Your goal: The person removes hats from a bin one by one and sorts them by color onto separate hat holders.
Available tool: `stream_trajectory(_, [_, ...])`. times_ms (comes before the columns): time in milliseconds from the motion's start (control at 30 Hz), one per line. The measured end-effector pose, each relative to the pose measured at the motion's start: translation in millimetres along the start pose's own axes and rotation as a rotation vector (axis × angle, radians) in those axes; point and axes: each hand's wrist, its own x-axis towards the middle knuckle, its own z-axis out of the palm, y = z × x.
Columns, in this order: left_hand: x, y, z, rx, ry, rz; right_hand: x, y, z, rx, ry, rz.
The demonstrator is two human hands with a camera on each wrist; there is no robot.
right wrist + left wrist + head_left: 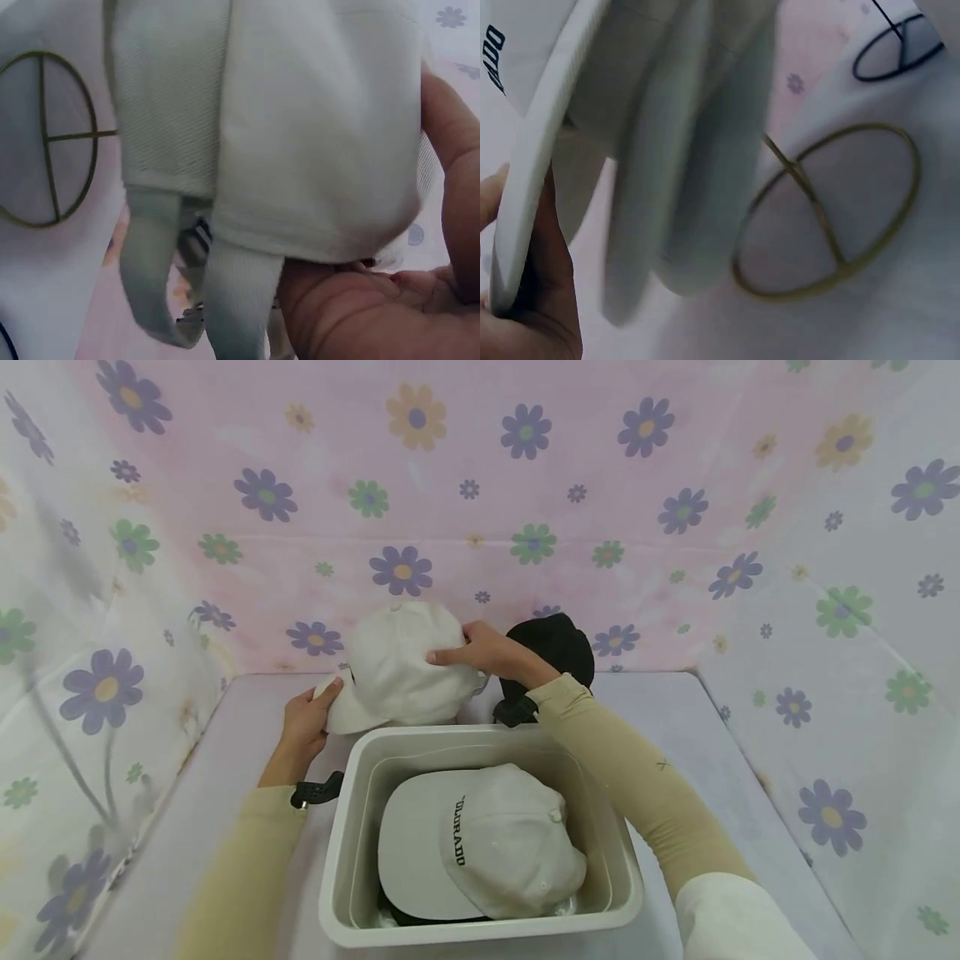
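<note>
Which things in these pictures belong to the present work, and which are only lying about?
In the work, apparently:
white caps, held
tub
pale cap inside

Probably only around:
brass ring
dark ring
flowered backdrop
black cap (not held, may join)

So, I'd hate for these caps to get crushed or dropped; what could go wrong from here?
The right hand is close to the black cap and might knock it. The left hand pinches the white cap at its brim, so that side could slip. If it fell into the bin, it might dent the gray cap.
</note>
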Motion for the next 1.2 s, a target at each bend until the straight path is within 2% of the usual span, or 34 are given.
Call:
stream_trajectory(200, [1.6,-23.6,2.2,0.048,0.007,0.000,-1.4,5.7,1.5,-0.063,-0.061,-0.002])
stream_trajectory(400, [-0.3,-32.1,2.1,0.119,0.049,0.024,-4.6,6.5,5.0,-0.134,-0.044,0.025])
stream_trajectory(500, [-4.8,-32.8,-1.5,0.129,0.028,0.022,-5.0,6.2,7.2,-0.148,-0.027,0.043])
stream_trajectory(600, [-10.9,-35.3,-6.4,0.118,-0.042,0.013,-5.0,6.2,8.9,-0.144,-0.020,0.044])
stream_trajectory(700, [-15.7,-39.8,-11.3,0.109,-0.124,0.006,-5.0,6.6,9.8,-0.124,-0.033,0.028])
stream_trajectory(767, [-18.4,-41.8,-12.9,0.132,-0.149,0.012,-5.1,7.4,9.6,-0.095,-0.042,0.018])
stream_trajectory(1033, [-18.5,-41.4,-12.9,0.186,-0.124,0.063,-6.5,9.7,3.0,0.107,-0.045,-0.008])
stream_trajectory(1100, [-17.7,-42.2,-12.4,0.202,-0.117,0.072,-6.9,9.7,1.5,0.132,-0.047,-0.004])
stream_trajectory(1200, [-17.4,-44.6,-10.4,0.223,-0.118,0.083,-7.4,11.0,0.3,0.113,-0.043,0.002])
